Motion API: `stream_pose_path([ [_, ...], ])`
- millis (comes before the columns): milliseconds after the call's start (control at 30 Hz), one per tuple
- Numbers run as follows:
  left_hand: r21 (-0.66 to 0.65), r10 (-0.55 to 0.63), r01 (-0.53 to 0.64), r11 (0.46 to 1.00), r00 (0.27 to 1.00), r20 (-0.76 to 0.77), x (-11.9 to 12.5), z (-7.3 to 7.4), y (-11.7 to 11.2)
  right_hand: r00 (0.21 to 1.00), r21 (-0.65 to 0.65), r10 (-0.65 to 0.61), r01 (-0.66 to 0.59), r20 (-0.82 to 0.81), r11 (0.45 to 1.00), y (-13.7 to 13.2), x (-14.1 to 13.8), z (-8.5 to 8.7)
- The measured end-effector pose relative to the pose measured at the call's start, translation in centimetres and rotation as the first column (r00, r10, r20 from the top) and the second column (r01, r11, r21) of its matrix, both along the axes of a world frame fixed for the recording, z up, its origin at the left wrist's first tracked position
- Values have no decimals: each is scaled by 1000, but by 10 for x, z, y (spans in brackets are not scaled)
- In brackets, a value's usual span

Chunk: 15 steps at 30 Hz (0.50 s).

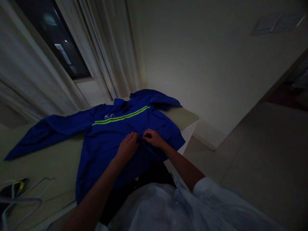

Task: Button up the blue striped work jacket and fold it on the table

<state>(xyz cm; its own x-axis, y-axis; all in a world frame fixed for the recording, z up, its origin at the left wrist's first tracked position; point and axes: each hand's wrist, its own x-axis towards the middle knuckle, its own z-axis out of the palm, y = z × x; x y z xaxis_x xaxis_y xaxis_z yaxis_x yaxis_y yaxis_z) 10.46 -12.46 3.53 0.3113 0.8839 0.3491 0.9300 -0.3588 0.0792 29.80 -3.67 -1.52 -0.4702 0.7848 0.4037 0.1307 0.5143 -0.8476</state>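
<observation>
Plainly, the blue jacket (108, 134) lay spread front-up across the table (60, 160), its collar toward twelve o'clock and its hem hanging over the near edge toward six; one sleeve stretched out flat toward nine o'clock, while the other was bunched near the collar at about one o'clock, beside the far corner of the table; two lime-green stripes ran across the chest. Both hands met on the front of the garment, just below the stripes and a little toward four o'clock from them; the left hand (127, 147) had its fingers curled down and pinched on the cloth at the front opening, and the right hand (154, 138) pressed close against it, fingertips closed on the same fold of fabric; what exactly lay between the fingers, a zip or a button, was too dark to tell. As a judgement, the work on the front closure sat at an early to middle stage: the jacket was already laid out, but the lower front looked loose and rumpled, and neither sleeve had been folded in. A wire hanger (29, 195) lay on the table at about eight o'clock, well apart from the hands; curtains (101, 48) hung by a dark window at eleven o'clock.
</observation>
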Motion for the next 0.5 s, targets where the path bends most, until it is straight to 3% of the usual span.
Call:
stream_pose_path([
  [133, -20, 70, -67, 998, 978, 198, -5, -7, -9, 998, -30, -65, 65, -17, 997, 0, 1, 1],
  [267, -112, 76, -56, 992, 980, 185, -2, -15, -11, 998, -25, -62, 61, -15, 998, -2, 2, 3],
  [500, -76, 83, -65, 995, 963, 256, 3, -17, -6, 998, 23, -53, 53, 15, 998, -6, 2, 5],
])
